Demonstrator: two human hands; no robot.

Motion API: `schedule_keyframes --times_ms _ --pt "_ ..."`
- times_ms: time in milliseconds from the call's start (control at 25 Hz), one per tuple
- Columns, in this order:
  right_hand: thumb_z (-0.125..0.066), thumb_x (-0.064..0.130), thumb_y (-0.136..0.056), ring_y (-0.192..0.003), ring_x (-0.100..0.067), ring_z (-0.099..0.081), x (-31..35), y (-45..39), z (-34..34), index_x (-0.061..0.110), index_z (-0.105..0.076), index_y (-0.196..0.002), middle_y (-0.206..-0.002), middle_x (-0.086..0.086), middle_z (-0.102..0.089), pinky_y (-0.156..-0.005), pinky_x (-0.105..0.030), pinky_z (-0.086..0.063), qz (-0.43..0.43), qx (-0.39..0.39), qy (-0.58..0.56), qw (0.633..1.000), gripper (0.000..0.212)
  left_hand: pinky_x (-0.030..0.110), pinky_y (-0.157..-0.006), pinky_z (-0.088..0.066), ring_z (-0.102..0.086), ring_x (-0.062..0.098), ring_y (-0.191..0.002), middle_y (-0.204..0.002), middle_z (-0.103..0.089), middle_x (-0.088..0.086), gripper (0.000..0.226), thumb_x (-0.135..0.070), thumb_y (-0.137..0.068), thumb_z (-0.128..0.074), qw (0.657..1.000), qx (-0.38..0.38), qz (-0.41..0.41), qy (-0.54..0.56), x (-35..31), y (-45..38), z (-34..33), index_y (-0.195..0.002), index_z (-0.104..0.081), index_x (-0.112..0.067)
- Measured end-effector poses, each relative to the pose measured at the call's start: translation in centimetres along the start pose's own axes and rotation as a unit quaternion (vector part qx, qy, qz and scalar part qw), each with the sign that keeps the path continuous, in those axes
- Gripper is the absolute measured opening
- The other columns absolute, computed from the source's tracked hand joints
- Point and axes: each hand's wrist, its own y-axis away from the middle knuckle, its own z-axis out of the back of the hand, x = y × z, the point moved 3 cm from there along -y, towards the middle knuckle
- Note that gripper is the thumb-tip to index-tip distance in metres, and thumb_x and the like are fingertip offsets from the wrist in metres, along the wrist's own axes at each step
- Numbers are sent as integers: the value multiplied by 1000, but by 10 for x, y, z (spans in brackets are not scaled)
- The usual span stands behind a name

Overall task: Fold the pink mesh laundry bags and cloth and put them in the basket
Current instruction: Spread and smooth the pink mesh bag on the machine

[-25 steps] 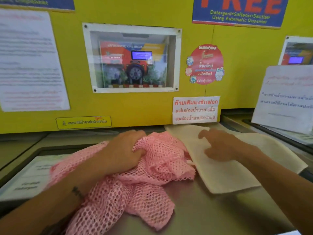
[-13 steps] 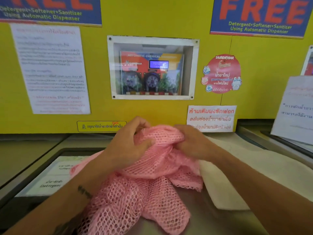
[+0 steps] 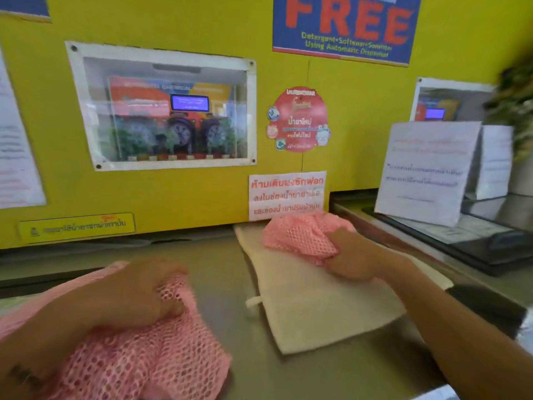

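A large pink mesh laundry bag (image 3: 138, 359) lies crumpled on the steel machine top (image 3: 219, 272) at the lower left. My left hand (image 3: 135, 293) presses down on it and grips a bunch of its mesh. A smaller, finer pink mesh bag (image 3: 300, 235) is bunched in my right hand (image 3: 354, 258), which holds it over the far end of a cream cloth (image 3: 326, 310). The cloth lies flat on the steel top to the right of the big bag. No basket is in view.
A yellow wall panel (image 3: 161, 194) with a glazed dispenser window (image 3: 170, 111) and stickers rises right behind the steel top. A white paper notice (image 3: 424, 171) leans at the right above a neighbouring machine's dark lid (image 3: 490, 246).
Both hands were on one pink heap. My right hand has pulled the smaller pink bag out and carried it right, over the cream cloth. My left hand stays on the big bag.
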Motion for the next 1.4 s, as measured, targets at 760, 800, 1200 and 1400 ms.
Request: schedule_keyframes --times_ms 760,800,1200,1400 --pt "-63 12 -89 -78 -6 -51 225 -60 -11 24 -49 -136 -104 3 -59 -63 -18 -39 233 1 -170 957 50 34 -93 -49 -62 8 -101 -119 -64 -14 47 -18 -85 -62 978 -156 85 111 59 80 44 -102 -54 -62" --pt "-62 8 -89 -72 -6 -51 216 -65 -1 22 -60 -123 -95 1 -62 -62 -22 -41 223 -63 -214 949 37 33 -91 -49 -61 7 -98 -109 -67 -17 51 -12 -86 -59 962 -224 97 125 69 85 55 -91 -57 -62" --pt "-59 59 -83 -127 -19 -45 209 -34 -6 29 -31 -146 -141 0 -44 -103 -39 -39 188 9 -166 968 75 43 -92 -45 -51 30 -117 -133 -47 10 57 -10 -85 -55 916 -335 216 35 118 99 92 -138 -41 -28" --pt "-72 57 -72 -146 -11 -24 225 -29 -34 42 -2 -153 -162 13 -19 -120 -41 -22 254 80 -101 959 109 40 -115 -25 -30 18 -142 -156 -26 -8 69 -58 -88 -53 991 77 97 58 83 90 40 -148 -24 -40"
